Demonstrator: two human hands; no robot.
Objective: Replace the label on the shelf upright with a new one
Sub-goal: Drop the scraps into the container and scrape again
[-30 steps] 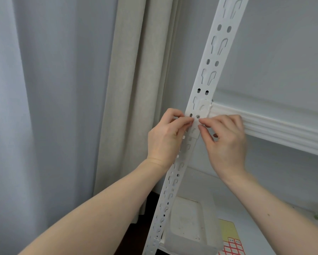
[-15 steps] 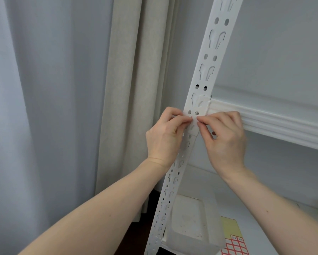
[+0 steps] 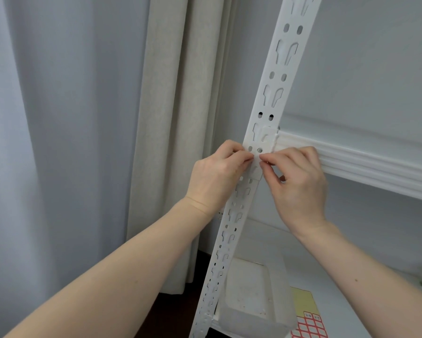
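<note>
A white slotted shelf upright [image 3: 275, 93] runs from top right down to the bottom middle. On it, just under the shelf beam, sits a small white label [image 3: 255, 170]. My left hand [image 3: 215, 176] is at the label's left side, fingertips curled onto its top edge. My right hand [image 3: 300, 186] is at the right side, thumb and fingers pinching the label's top right corner. The fingertips of both hands nearly meet at the label's top. Much of the label blends with the white upright.
A white shelf beam [image 3: 366, 164] runs right from the upright. Below stands a translucent plastic bin [image 3: 251, 298] on the lower shelf, with a sheet of red-bordered labels [image 3: 307, 325] beside it. Beige and grey curtains [image 3: 171, 118] hang at the left.
Both hands stay at the label on the upright; the view has shifted slightly and the fingertips have crept a little closer together at its top edge.
</note>
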